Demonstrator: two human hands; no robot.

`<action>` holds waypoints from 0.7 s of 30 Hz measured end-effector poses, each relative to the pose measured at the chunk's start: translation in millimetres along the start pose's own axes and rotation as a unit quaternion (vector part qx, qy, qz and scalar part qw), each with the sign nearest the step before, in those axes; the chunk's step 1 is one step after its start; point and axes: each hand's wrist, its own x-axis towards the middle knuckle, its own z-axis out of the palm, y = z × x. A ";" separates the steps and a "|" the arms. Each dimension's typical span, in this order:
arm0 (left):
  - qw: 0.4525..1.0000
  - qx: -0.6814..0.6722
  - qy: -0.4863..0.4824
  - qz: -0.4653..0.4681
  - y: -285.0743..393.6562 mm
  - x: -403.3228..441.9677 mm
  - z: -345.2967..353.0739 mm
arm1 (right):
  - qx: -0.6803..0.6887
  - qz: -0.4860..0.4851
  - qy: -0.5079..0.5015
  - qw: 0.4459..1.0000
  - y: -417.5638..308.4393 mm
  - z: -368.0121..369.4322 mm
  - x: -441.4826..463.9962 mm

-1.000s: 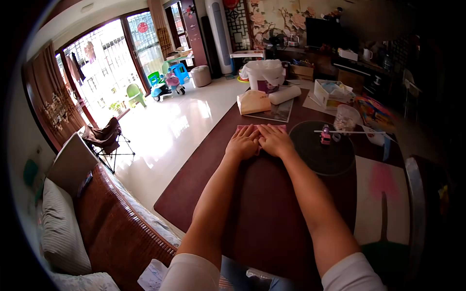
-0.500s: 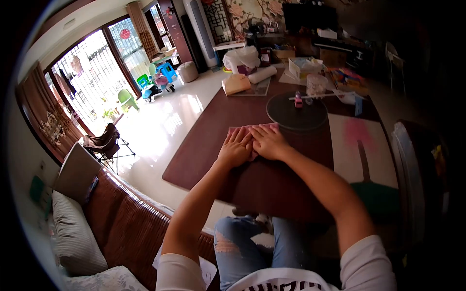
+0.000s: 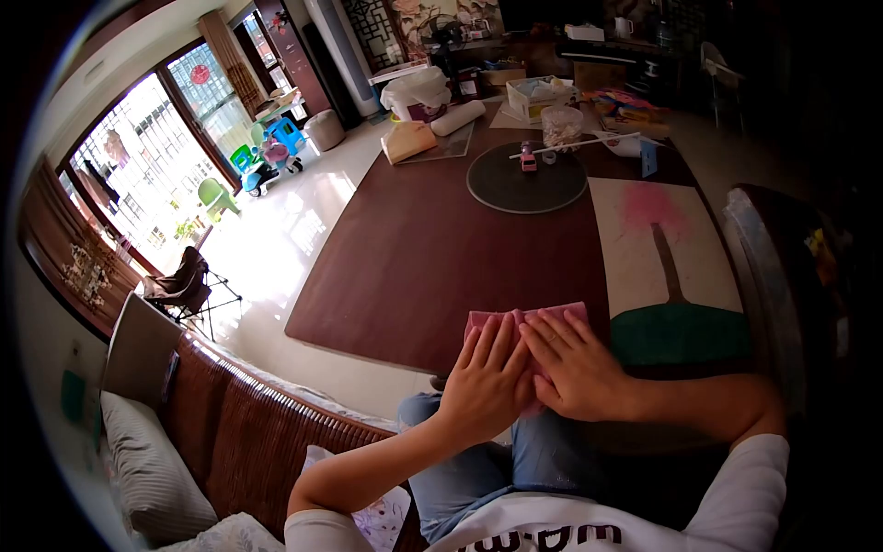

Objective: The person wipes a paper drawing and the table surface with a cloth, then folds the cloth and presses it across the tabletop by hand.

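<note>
A pink cloth lies at the near edge of the dark red-brown table, with part of it hanging below the edge. My left hand rests flat on the cloth, fingers stretched forward. Right beside it, my right hand also presses down flat, its fingers extended and angled to the left. Most of the cloth is hidden beneath both hands. To the right of them is a painting of a pink-topped tree on green ground.
Farther back, a round dark turntable carries a small pink toy. A clear jar, a white box, and a paper roll stand or lie at the far end. A brown sofa borders the left.
Both hands have slid the pink cloth toward me, from near the turntable to the table's near edge. My elbows are now bent outward, and the view has shifted slightly.
</note>
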 end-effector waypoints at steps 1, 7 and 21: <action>1.000 -0.002 0.000 0.004 -4.1 3.3 0.2 | -0.002 0.004 0.000 1.000 3.0 0.9 3.9; 0.999 -0.038 0.012 0.010 -54.3 52.6 15.7 | 0.000 -0.004 0.047 0.999 52.2 21.9 53.8; 0.991 0.101 0.007 -0.084 -249.5 209.2 102.8 | -0.036 0.046 0.094 0.994 214.3 101.1 252.8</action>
